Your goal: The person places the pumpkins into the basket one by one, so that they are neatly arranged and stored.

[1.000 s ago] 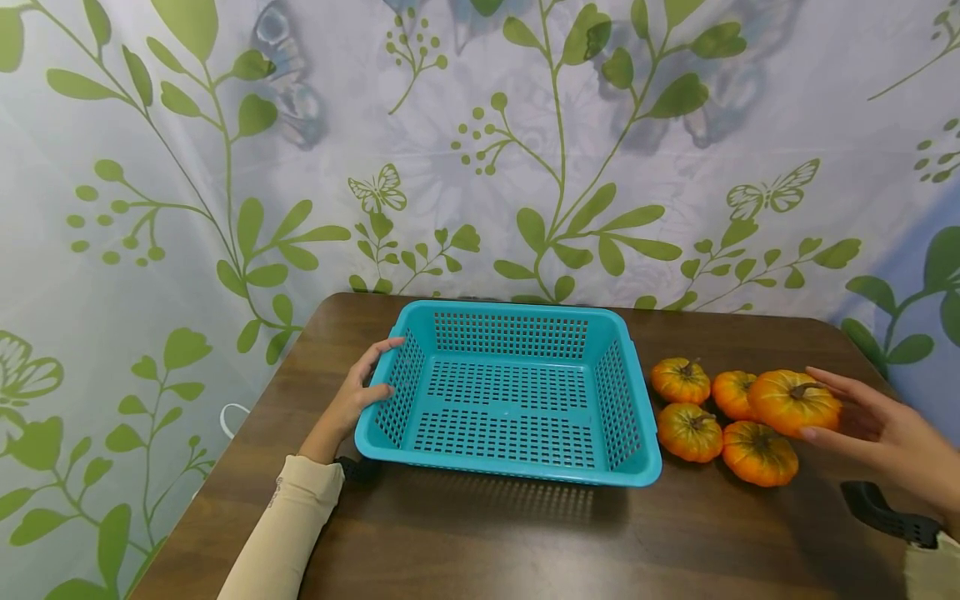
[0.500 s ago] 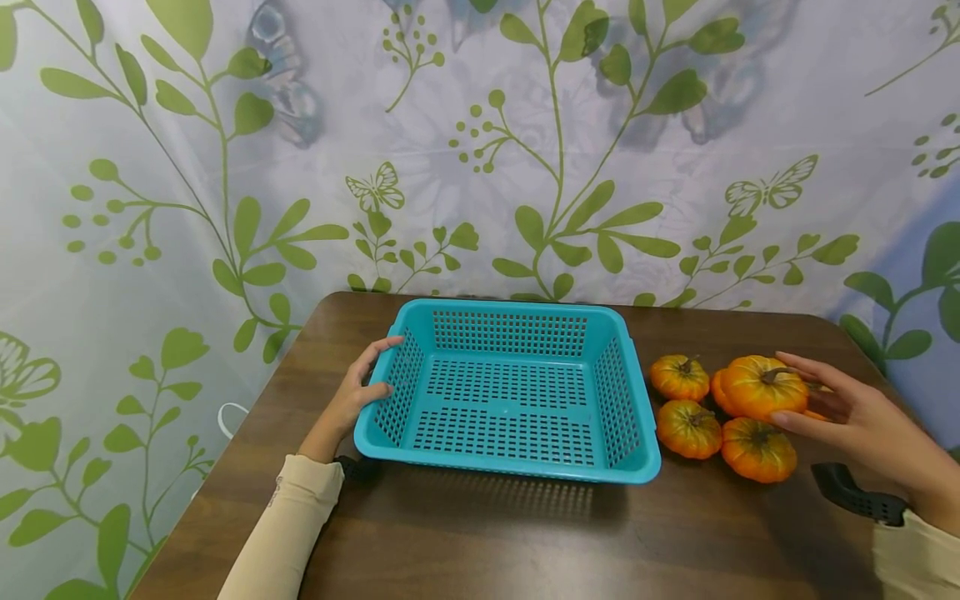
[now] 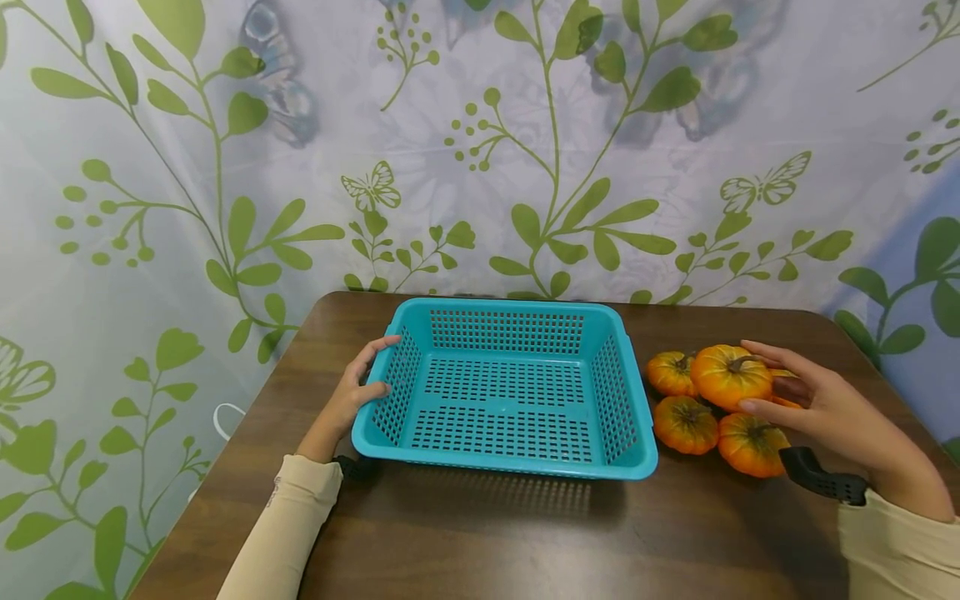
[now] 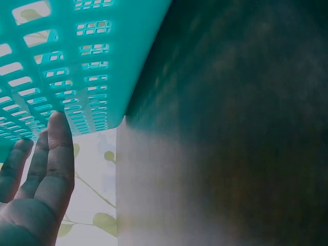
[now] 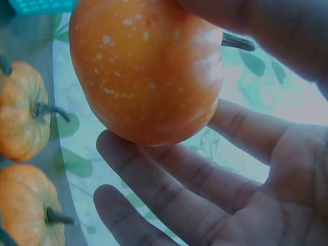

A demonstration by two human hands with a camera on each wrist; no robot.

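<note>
A turquoise plastic basket with perforated walls stands in the middle of the head view, bare inside. My left hand grips its left rim, thumb over the edge; in the left wrist view the fingers lie against the outer wall. My right hand holds a small orange pumpkin between thumb and fingers, above other pumpkins. In the right wrist view this pumpkin shows its speckled side, stem pointing right. Another pumpkin is mostly hidden behind the right hand.
Beside the basket's right wall sit more small pumpkins: one at the back, one nearer and one to its right. The brown table meets a leaf-patterned cloth at its back edge. A white cord hangs at the left.
My right hand has moved left with the held pumpkin, from the right side of the group toward the basket. The left hand and the basket have stayed in place.
</note>
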